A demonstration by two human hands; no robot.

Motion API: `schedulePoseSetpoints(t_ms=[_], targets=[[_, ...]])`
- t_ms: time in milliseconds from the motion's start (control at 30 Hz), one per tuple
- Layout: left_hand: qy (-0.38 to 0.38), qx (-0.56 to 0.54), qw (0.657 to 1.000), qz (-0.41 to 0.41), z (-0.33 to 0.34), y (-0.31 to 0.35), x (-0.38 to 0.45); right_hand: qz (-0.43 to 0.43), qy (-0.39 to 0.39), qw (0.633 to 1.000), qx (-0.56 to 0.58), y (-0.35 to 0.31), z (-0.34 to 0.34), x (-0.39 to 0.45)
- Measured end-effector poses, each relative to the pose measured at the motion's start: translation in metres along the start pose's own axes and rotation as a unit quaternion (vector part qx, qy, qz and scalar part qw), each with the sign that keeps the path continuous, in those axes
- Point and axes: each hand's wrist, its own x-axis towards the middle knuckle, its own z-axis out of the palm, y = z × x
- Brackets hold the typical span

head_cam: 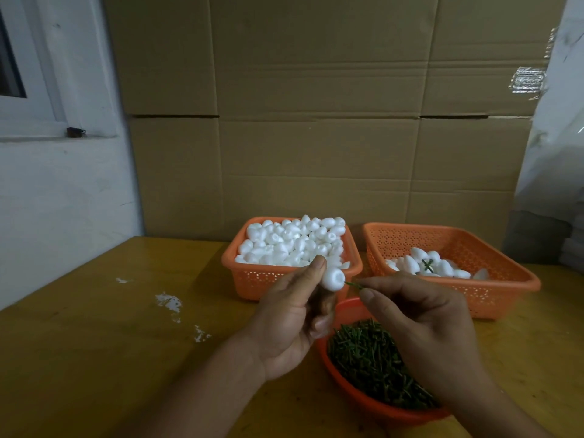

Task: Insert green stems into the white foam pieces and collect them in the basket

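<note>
Two hands over a wooden table (pixel 94 358). Left hand (pixel 290 314) grips one white foam piece (pixel 333 278) between thumb and curled fingers, held above the bowl's far rim. Right hand (pixel 423 320) pinches one green stem (pixel 354 285), fingertips together on it, tip touching the foam piece's end. Two orange baskets: left basket (pixel 252 279) heaped with plain foam pieces, too many to count; right basket (pixel 493 279) holds roughly a dozen, green showing on one. One orange bowl (pixel 363 403) full of loose stems. Cardboard (pixel 316 121) behind.
</note>
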Motion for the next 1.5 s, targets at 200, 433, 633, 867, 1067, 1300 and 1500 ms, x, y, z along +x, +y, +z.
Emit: schedulePoseSetpoints(t_ms=[200,433,633,867,1067,1300,1500], targets=[[0.006,0.005,1.000,-0.003,0.000,0.000,-0.001,-0.019,-0.008,1.000,-0.022,0.000,0.002,0.000],[0.028,0.044,0.999,0.009,0.005,-0.001,-0.003,-0.084,-0.013,0.986,-0.146,-0.008,0.004,-0.003],[0.035,0.060,0.997,0.022,0.008,-0.001,-0.004,-0.103,-0.013,0.972,-0.212,-0.010,0.005,-0.005],[0.044,0.072,0.996,0.035,0.007,-0.003,-0.003,-0.039,-0.014,0.975,-0.218,-0.008,0.002,-0.004],[0.041,0.079,0.995,0.050,0.006,-0.005,-0.003,0.014,-0.015,0.983,-0.185,-0.007,0.001,-0.003],[0.009,0.063,0.997,0.049,0.003,-0.003,-0.002,0.047,-0.031,0.988,-0.143,-0.007,0.002,-0.004],[0.002,0.068,0.995,0.067,0.003,-0.003,-0.002,0.068,-0.028,0.992,-0.100,-0.010,0.005,-0.005]])
